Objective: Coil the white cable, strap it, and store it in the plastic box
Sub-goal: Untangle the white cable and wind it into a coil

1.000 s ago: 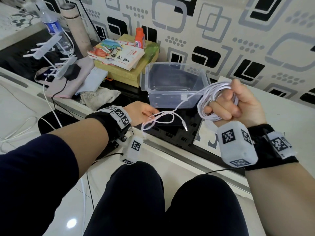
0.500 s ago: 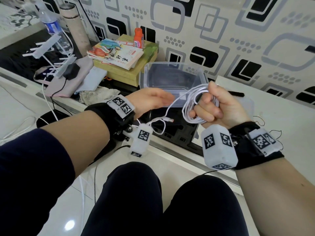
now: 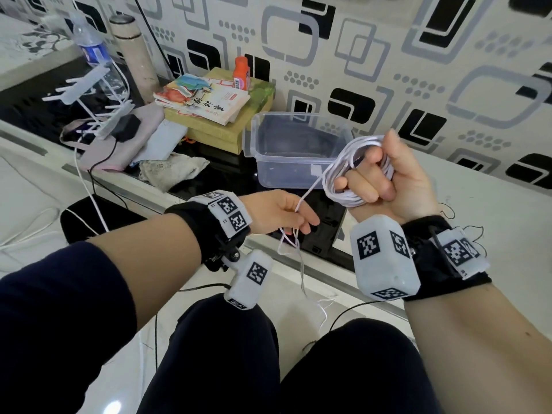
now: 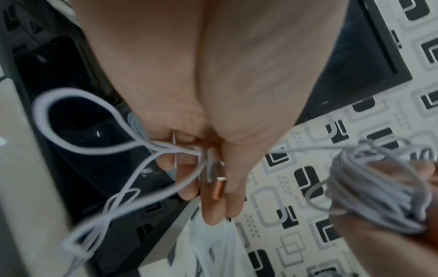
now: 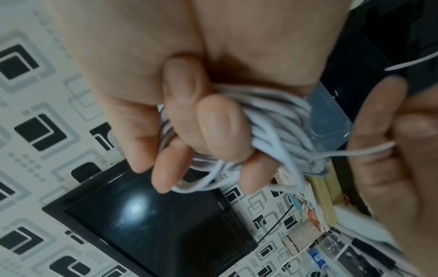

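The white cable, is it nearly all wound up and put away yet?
Mostly wound: the right hand grips a fat coil of white cable. The left hand pinches the loose tail, which is not yet wound. No strap shows, and the plastic box holds no cable.

The white cable (image 3: 343, 174) is mostly wound into a bundle, its loose tail trailing down-left, in front of the clear, open plastic box (image 3: 295, 171).
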